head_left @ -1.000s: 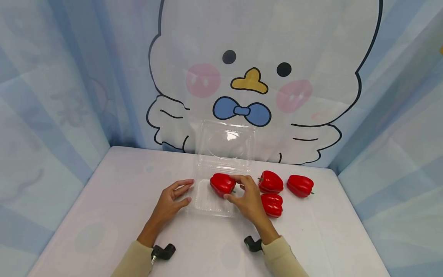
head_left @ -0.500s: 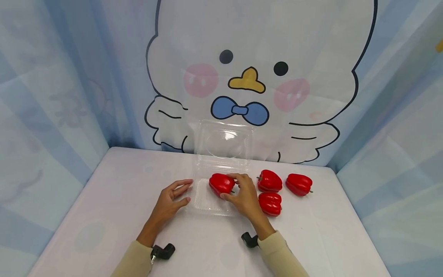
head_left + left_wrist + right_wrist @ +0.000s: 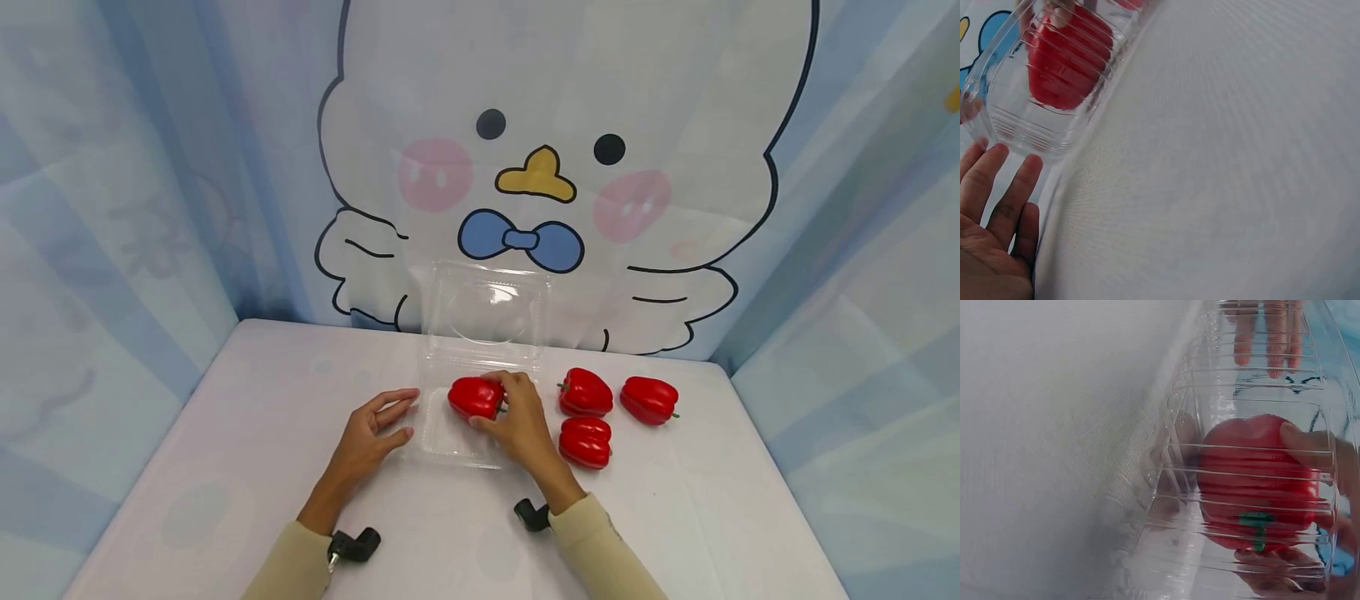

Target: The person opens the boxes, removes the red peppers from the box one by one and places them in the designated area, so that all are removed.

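A clear plastic clamshell container (image 3: 442, 442) lies on the table with its lid (image 3: 487, 312) raised at the back. Inside its base, a red bell pepper (image 3: 472, 397) with a green stem (image 3: 1259, 528) is held by my right hand (image 3: 522, 427), thumb on the near side and fingers on the far side. My left hand (image 3: 366, 437) is at the container's left side, fingers extended and fingertips right at the rim. Through the ribbed plastic wall, the left wrist view shows the same pepper (image 3: 1066, 62).
To the right of the container sit three more red bell peppers: one at the back (image 3: 585, 392), one nearer (image 3: 585, 442) and one farther right (image 3: 649, 401). A printed curtain (image 3: 675, 108) hangs behind the white-covered table (image 3: 712, 517).
My right hand and the pepper have shifted slightly to the left within the container. My left hand has stayed at the rim.
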`<state>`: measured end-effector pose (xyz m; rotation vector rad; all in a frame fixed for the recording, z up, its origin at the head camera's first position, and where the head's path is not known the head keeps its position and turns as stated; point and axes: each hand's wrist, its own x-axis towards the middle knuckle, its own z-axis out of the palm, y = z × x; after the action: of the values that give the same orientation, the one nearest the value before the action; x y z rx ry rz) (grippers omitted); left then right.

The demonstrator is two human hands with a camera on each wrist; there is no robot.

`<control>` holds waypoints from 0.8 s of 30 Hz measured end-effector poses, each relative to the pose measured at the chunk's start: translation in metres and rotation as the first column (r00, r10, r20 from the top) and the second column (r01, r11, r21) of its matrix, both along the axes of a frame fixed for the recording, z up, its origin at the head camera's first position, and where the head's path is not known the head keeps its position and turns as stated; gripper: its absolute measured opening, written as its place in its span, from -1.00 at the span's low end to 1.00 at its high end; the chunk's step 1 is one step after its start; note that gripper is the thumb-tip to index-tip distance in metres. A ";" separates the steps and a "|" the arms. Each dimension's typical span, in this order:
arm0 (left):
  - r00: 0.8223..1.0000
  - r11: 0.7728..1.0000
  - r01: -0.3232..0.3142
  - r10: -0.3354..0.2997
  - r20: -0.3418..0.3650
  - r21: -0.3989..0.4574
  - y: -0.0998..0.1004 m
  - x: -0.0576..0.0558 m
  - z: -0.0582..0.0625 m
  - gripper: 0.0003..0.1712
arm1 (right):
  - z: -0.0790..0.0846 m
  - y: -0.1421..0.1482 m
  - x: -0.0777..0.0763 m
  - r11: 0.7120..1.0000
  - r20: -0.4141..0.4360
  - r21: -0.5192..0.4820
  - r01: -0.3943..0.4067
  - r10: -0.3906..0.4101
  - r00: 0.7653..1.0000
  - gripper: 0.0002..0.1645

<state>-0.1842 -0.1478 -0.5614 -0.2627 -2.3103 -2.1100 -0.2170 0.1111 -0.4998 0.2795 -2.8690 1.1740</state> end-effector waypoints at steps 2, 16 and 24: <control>1.000 1.000 -0.001 0.001 0.003 -0.003 0.000 0.000 0.000 -0.36 | 0.000 0.000 0.001 1.000 -0.007 -0.010 -0.001 0.001 1.000 -0.14; 1.000 1.000 0.002 -0.002 0.010 -0.003 0.001 0.000 0.002 -0.36 | 0.006 0.006 0.007 0.994 -0.086 -0.094 -0.048 0.040 0.995 -0.19; 1.000 1.000 -0.004 0.004 0.014 -0.009 0.001 0.001 0.002 -0.37 | 0.014 0.012 0.011 0.994 -0.073 -0.111 -0.012 0.004 0.997 -0.16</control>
<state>-0.1834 -0.1470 -0.5598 -0.2441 -2.3261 -2.1076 -0.2063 0.1228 -0.4859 0.3237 -2.7312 1.2914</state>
